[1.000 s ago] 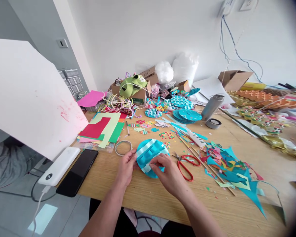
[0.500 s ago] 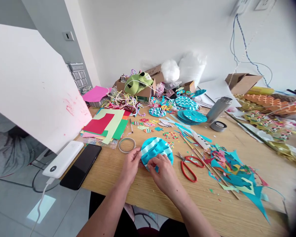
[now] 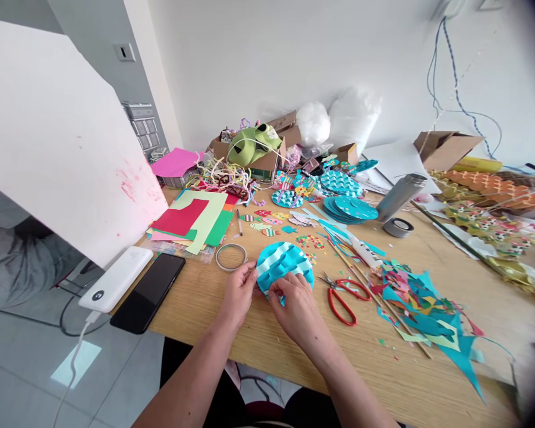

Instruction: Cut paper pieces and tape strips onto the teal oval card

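paper disc [image 3: 285, 267] | round, teal with pale wavy strips woven across | flat on table, near edge

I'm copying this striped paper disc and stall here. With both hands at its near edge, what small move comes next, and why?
Probably press the near ends of the pale strips onto the teal disc with the right hand while the left hand steadies the rim: both hands pinch its near-left edge, where those ends lie.

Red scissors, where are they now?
Head view: red-handled scissors lie on the wooden table, right of the right hand and blue paper disc, left of the scrap pile.
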Motion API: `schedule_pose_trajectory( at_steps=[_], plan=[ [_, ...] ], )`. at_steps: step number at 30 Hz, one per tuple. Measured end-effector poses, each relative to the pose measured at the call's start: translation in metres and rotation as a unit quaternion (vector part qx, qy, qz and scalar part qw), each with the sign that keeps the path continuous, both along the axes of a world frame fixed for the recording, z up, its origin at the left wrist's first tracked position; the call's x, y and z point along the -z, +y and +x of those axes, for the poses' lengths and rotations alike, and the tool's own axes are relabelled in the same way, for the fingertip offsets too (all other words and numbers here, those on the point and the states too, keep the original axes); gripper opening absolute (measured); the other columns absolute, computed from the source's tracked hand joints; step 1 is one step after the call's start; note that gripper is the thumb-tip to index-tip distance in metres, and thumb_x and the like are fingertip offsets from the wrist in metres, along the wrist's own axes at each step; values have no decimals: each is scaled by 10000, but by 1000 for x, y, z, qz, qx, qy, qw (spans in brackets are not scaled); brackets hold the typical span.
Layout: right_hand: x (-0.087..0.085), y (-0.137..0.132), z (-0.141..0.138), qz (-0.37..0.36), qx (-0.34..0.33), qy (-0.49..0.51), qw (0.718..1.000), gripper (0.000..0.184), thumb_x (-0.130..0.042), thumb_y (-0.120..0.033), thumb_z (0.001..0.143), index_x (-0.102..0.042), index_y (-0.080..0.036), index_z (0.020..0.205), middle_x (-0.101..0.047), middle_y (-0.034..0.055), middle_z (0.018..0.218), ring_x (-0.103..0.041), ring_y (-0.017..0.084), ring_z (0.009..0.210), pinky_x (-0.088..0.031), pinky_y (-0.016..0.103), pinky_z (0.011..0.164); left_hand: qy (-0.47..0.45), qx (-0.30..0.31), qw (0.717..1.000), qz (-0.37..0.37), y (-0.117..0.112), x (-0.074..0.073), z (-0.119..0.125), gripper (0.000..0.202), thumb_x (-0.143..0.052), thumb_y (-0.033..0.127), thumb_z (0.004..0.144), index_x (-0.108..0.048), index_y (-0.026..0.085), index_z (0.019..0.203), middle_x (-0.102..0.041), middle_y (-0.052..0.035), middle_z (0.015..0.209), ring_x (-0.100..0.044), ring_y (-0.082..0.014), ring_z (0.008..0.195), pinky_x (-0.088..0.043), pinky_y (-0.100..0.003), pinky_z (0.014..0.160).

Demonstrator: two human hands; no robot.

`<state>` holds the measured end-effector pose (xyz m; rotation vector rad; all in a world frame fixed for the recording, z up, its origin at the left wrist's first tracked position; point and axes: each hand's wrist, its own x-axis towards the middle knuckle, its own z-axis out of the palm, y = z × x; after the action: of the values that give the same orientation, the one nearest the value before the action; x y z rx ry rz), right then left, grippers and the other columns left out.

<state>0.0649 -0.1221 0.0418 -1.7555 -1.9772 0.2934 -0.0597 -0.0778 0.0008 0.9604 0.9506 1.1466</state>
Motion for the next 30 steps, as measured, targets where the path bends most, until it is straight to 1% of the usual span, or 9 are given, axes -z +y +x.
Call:
schedule_pose_trajectory(
  at_steps=[8,14,17,23,27,30],
  plan=[
    [2,3,2,-4,-2,-16,1000,155,-536,-192,826,-627,-189,702,-586,52,783,-488,202,814,-330,308,724,9,-6,1000,-18,-1,-2,-1,410,-629,420,750,-586,167,1069,-692,-84,965,-650,-193,776,-504,-250,573],
    [2,5,2,-3,1,-19,1000,161,-531,-196,826,-631,-193,699,-581,46,773,-489,200,825,-326,309,732,-1,-8,1000,-10,0,-1,-1,396,-639,408,747,-606,165,1057,-699,-88,968,-648,-213,895,-511,-259,675],
    [1,6,1,-3,2,-24,1000,159,-534,-184,820,-635,-190,698,-587,48,787,-487,201,834,-327,313,744,-3,-14,1000,-9,1,-1,-1,402,-646,408,742,-606,163,1059,-696,-90,986,-642,-218,922,-509,-258,686],
    [0,7,1,3,-2,-42,999,160,-537,-184,815,-647,-191,700,-587,55,779,-485,209,824,-327,321,730,-8,-15,1000,-13,1,0,0,428,-654,405,735,-593,161,1081,-687,-91,1015,-650,-200,836,-495,-235,591],
    [0,7,1,17,-5,-40,999,157,-543,-184,810,-646,-197,693,-584,54,771,-484,210,817,-327,323,721,-14,-14,1000,-12,1,0,0,395,-652,404,738,-596,169,1052,-695,-74,965,-647,-181,767,-491,-232,566],
    [0,6,1,17,-9,-24,1000,145,-554,-177,802,-644,-198,691,-584,46,768,-480,204,808,-330,319,725,-14,-15,1000,-7,1,0,-1,377,-640,400,752,-595,172,1049,-691,-69,964,-640,-169,742,-493,-233,567]
  ],
)
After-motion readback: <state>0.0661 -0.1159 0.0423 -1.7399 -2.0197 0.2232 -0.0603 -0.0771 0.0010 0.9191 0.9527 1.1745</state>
